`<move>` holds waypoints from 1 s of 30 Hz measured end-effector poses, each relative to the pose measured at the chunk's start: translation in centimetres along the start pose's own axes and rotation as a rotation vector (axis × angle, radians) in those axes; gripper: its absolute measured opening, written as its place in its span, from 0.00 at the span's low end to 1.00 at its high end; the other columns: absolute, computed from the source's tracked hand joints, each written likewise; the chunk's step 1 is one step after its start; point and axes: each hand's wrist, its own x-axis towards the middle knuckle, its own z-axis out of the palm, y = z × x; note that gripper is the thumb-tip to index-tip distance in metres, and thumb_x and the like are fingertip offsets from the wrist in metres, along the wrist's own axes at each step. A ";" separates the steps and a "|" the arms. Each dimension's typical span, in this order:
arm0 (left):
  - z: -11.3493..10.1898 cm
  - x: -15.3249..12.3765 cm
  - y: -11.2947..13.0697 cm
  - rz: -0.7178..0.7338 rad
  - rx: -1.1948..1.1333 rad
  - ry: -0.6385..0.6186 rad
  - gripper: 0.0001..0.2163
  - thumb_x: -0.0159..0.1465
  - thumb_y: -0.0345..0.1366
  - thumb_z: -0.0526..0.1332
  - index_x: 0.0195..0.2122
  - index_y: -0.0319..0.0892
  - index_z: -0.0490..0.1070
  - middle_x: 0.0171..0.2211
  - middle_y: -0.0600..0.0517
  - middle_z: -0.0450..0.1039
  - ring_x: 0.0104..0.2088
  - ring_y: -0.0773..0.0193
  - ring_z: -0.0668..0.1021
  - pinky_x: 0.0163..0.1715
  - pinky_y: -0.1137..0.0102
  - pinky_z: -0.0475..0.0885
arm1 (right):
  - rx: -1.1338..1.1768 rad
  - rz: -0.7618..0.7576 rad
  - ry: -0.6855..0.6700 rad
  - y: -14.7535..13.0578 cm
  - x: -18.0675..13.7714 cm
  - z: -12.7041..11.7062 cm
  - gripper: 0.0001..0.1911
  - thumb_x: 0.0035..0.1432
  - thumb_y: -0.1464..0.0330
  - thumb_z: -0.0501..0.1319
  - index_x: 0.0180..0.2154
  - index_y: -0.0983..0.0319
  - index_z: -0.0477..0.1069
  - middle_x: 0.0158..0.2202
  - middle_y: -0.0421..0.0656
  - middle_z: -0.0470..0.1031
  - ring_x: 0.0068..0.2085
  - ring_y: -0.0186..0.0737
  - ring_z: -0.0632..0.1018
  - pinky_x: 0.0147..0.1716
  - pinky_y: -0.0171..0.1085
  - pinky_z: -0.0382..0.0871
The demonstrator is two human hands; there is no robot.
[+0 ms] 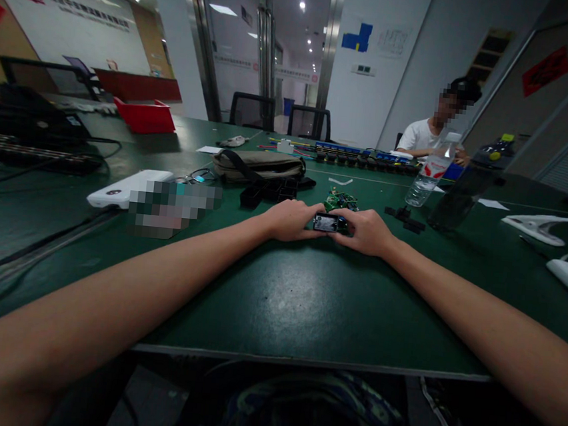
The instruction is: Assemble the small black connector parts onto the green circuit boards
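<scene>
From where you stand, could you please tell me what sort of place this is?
Probably an office meeting room used as an electronics workbench. Both hands, left hand and right hand, hold a small black module on a long green table, beside a green circuit board, with office chairs behind.

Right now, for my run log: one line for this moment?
left hand: on small module | right hand: same | green board: behind | table

We see a dark green counter (305,309) bearing a flat olive fabric pouch (258,165), a clear plastic water bottle (431,172) and a red plastic bin (145,116)
</scene>
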 end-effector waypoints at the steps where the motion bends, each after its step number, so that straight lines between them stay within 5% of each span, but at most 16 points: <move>1: 0.0 0.0 0.0 0.002 0.000 0.000 0.25 0.67 0.56 0.51 0.54 0.42 0.65 0.38 0.44 0.79 0.37 0.52 0.82 0.34 0.67 0.70 | 0.000 0.001 0.001 0.0 0.0 0.0 0.22 0.57 0.58 0.62 0.50 0.62 0.75 0.24 0.40 0.77 0.24 0.37 0.75 0.29 0.33 0.62; 30: 0.0 0.0 -0.1 0.012 -0.011 -0.012 0.25 0.67 0.55 0.51 0.55 0.42 0.64 0.39 0.44 0.79 0.37 0.54 0.81 0.35 0.67 0.70 | -0.018 0.001 -0.008 0.0 0.1 0.0 0.22 0.57 0.58 0.62 0.50 0.62 0.75 0.25 0.42 0.78 0.25 0.38 0.76 0.29 0.34 0.63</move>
